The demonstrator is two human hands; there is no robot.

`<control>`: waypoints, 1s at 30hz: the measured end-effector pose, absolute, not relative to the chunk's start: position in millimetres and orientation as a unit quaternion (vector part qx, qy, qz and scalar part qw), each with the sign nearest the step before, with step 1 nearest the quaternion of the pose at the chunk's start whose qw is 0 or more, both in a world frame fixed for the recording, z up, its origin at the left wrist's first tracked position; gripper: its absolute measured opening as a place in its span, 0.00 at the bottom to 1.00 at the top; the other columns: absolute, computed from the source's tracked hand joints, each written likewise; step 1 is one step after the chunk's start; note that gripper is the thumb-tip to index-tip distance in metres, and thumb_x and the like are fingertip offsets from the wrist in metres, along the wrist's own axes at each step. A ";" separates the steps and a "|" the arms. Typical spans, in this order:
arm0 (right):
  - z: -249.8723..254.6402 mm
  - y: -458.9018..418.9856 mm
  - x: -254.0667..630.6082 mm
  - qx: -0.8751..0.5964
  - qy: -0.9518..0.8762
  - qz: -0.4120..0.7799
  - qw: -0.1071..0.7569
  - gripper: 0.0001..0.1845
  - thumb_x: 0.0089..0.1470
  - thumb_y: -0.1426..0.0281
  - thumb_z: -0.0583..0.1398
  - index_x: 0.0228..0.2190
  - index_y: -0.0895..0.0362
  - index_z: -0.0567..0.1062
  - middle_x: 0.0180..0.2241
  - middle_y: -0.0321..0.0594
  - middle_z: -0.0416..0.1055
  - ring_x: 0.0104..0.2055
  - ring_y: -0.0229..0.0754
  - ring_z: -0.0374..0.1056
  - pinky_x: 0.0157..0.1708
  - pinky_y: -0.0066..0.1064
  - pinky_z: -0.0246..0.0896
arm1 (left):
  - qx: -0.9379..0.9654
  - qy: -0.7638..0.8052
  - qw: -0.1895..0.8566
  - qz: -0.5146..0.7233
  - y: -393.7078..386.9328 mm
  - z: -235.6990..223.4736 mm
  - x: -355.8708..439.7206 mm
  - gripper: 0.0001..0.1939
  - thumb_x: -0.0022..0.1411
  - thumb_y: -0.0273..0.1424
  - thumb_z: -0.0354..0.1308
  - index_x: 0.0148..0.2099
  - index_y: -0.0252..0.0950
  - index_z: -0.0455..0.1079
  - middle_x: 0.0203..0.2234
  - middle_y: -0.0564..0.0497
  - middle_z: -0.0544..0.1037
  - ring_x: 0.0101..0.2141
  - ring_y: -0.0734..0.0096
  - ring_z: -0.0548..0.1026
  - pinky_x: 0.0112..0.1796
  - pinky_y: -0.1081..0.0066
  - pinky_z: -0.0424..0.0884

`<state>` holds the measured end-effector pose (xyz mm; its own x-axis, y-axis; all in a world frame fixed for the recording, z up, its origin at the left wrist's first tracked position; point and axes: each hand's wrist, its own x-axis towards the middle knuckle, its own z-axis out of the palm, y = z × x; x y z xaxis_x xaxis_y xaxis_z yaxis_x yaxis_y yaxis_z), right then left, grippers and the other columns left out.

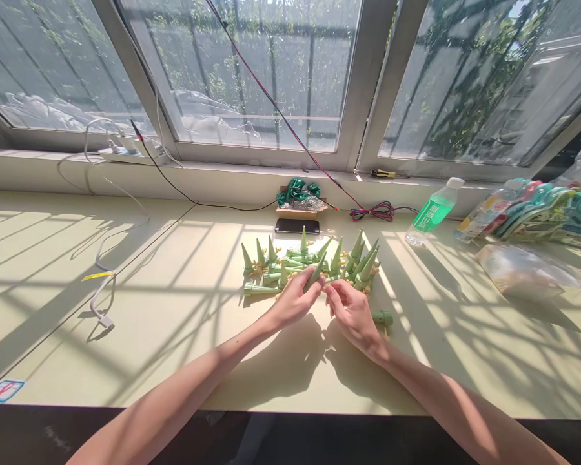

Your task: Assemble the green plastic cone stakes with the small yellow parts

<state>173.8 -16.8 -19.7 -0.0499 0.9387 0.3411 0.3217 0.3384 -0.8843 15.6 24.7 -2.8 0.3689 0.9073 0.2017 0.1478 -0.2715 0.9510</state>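
My left hand point(297, 296) is closed around a green cone-shaped piece point(316, 270), its pointed end tilted up and to the right. Close beside it, my right hand point(349, 309) pinches at the base of that piece; whatever lies between its fingertips is too small to make out. Behind both hands, several similar green cones point(355, 248) stand or lean in a cluster, with small yellowish bits at their bases. A green tube-like piece point(261, 290) lies at the cluster's left front. Another green piece point(382, 317) rests to the right of my right hand, partly hidden by it.
A dark phone point(297, 226) lies behind the cluster, before a small box point(301, 208) of green material. To the right are a bottle point(434, 213), a clear plastic bag point(523, 271) and coloured plastic items point(552, 210). A white cable point(105, 321) trails across the table's left side.
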 end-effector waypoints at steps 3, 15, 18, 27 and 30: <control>-19.2 -17.2 173.3 -0.469 -0.644 0.320 0.513 0.13 0.64 0.59 0.57 0.39 0.56 0.73 0.31 0.39 0.73 0.25 0.37 0.67 0.24 0.28 0.64 | 0.684 0.392 0.461 0.407 24.6 0.0 15.0 0.10 0.65 0.38 0.54 0.36 0.36 0.65 0.22 0.56 0.66 0.24 0.75 0.65 0.26 0.75 0.64; -19.0 -16.9 172.8 -0.461 -0.650 0.322 0.510 0.12 0.64 0.60 0.57 0.37 0.56 0.72 0.32 0.39 0.73 0.24 0.36 0.67 0.24 0.28 0.64 | 0.697 0.386 0.454 0.398 24.8 -2.9 15.3 0.12 0.67 0.39 0.53 0.37 0.36 0.64 0.26 0.54 0.69 0.26 0.74 0.66 0.29 0.74 0.66; -18.1 -16.5 173.7 -0.469 -0.658 0.319 0.496 0.14 0.65 0.59 0.55 0.35 0.56 0.72 0.27 0.37 0.71 0.23 0.36 0.65 0.24 0.28 0.62 | 0.706 0.377 0.449 0.398 25.1 -4.7 14.6 0.10 0.67 0.38 0.52 0.37 0.36 0.63 0.28 0.53 0.70 0.26 0.74 0.67 0.29 0.74 0.66; -18.5 -16.3 175.0 -0.484 -0.650 0.316 0.492 0.16 0.66 0.58 0.54 0.33 0.55 0.71 0.25 0.35 0.68 0.23 0.36 0.64 0.24 0.28 0.61 | 0.714 0.379 0.438 0.393 23.3 -2.5 15.0 0.09 0.67 0.37 0.52 0.37 0.36 0.63 0.28 0.53 0.70 0.27 0.73 0.67 0.30 0.73 0.66; -18.2 -16.3 174.5 -0.473 -0.644 0.321 0.509 0.13 0.64 0.58 0.57 0.39 0.56 0.72 0.31 0.38 0.72 0.24 0.36 0.67 0.23 0.28 0.62 | 0.711 0.381 0.443 0.391 23.0 -1.5 15.1 0.10 0.68 0.37 0.51 0.37 0.36 0.63 0.27 0.54 0.69 0.26 0.74 0.66 0.30 0.73 0.65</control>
